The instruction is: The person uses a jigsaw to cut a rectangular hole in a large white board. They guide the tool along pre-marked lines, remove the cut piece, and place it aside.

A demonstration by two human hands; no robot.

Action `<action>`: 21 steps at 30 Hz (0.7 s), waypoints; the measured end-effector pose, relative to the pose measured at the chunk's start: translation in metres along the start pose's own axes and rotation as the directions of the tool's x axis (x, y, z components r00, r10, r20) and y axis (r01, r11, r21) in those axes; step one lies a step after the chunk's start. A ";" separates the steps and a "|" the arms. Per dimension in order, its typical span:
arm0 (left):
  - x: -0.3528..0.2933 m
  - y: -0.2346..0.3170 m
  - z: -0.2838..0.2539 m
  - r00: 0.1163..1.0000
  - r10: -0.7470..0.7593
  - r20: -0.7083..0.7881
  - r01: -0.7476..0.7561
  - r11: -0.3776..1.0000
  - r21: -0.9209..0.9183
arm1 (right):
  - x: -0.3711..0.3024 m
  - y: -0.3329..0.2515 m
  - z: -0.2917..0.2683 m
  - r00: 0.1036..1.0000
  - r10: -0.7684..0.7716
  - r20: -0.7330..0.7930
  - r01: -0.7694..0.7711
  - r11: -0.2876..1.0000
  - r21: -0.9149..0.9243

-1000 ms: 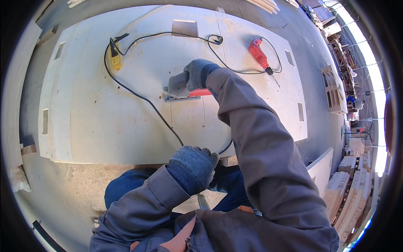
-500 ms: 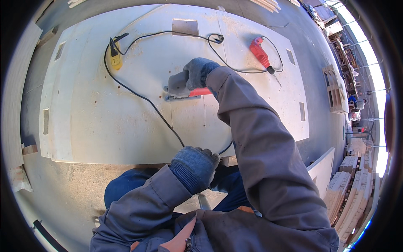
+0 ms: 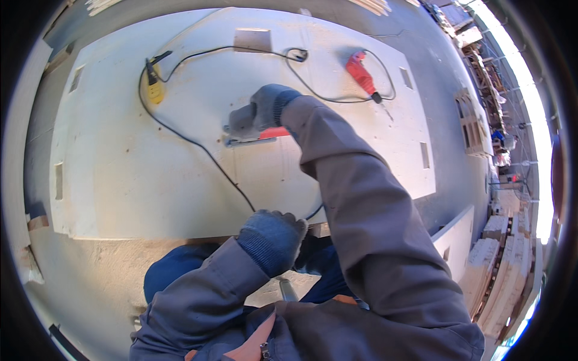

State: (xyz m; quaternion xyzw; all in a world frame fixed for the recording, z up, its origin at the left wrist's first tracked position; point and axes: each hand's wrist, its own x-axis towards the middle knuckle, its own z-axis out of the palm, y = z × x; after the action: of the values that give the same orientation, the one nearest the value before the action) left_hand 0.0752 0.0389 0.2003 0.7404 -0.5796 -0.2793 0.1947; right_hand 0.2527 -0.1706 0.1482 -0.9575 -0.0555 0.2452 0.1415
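Note:
My right hand point(image 3: 271, 103), in a grey knitted glove, is closed around the grip of a red and grey jigsaw point(image 3: 239, 122). The tool's metal base rests on a large pale board point(image 3: 180, 198). At the board's near edge my left hand point(image 3: 271, 237), gloved too, is closed on a black power cord point(image 3: 224, 171). The cord runs up the board to the left of the jigsaw, and a piece of it shows again right of the left fist. The jigsaw's blade is hidden from view.
A red drill point(image 3: 361, 75) with a long bit lies at the board's far right. A yellow and black tool point(image 3: 156, 90) lies far left. Rectangular cutouts pierce the board, one a larger opening point(image 3: 253, 40). Stacked timber point(image 3: 503, 277) and a pallet point(image 3: 471, 123) stand to the right.
The whole view has shifted slightly, so the board and tools appear a little further left. Both hands keep their grips, and the jigsaw shows no clear movement over the board.

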 end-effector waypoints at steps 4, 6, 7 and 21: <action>-0.008 -0.005 0.013 0.988 0.042 -0.146 -0.042 0.999 0.003 | 0.008 0.002 0.000 1.000 0.001 0.016 -0.002 0.996 0.085; -0.007 -0.014 0.024 0.990 0.059 -0.128 -0.055 0.998 0.036 | -0.002 -0.012 -0.012 0.999 0.016 0.031 -0.018 0.998 0.063; -0.004 -0.016 0.032 0.980 0.076 -0.186 -0.066 0.996 0.055 | -0.006 -0.015 -0.016 0.999 0.026 0.031 -0.028 0.999 0.047; -0.001 -0.015 0.031 0.982 0.066 -0.175 -0.060 0.997 0.040 | -0.003 -0.015 -0.015 0.997 0.043 0.058 -0.044 0.999 0.015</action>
State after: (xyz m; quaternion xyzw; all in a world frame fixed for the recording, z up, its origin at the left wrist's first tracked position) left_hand 0.0666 0.0446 0.1672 0.7466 -0.5881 -0.1963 0.2413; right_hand 0.2564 -0.1601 0.1664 -0.9498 -0.0368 0.2760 0.1424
